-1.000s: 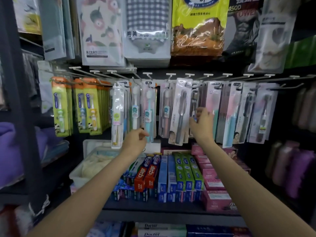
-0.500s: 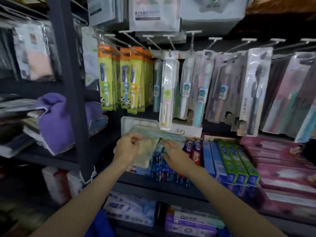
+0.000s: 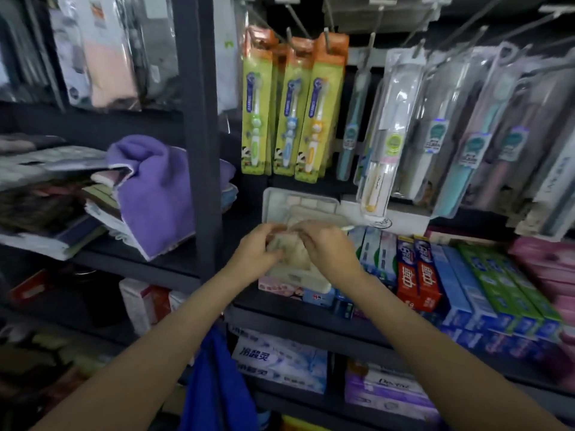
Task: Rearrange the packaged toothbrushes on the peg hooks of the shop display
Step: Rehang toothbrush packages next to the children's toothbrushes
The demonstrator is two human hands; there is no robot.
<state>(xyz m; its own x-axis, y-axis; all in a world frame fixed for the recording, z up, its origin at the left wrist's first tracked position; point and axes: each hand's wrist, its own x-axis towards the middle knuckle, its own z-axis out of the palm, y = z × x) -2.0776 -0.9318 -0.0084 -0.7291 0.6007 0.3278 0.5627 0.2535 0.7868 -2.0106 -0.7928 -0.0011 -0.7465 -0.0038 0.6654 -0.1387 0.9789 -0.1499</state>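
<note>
Head view: toothbrush pack point(image 3: 348, 228) between fingers point(image 3: 314, 236)

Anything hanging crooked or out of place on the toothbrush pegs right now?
Yes. The clear toothbrush pack with the yellow handle hangs tilted, its bottom swung left, lower than its neighbours. Both hands, left hand and right hand, are down at the white tray holding a thin pack, off the pegs.
</note>
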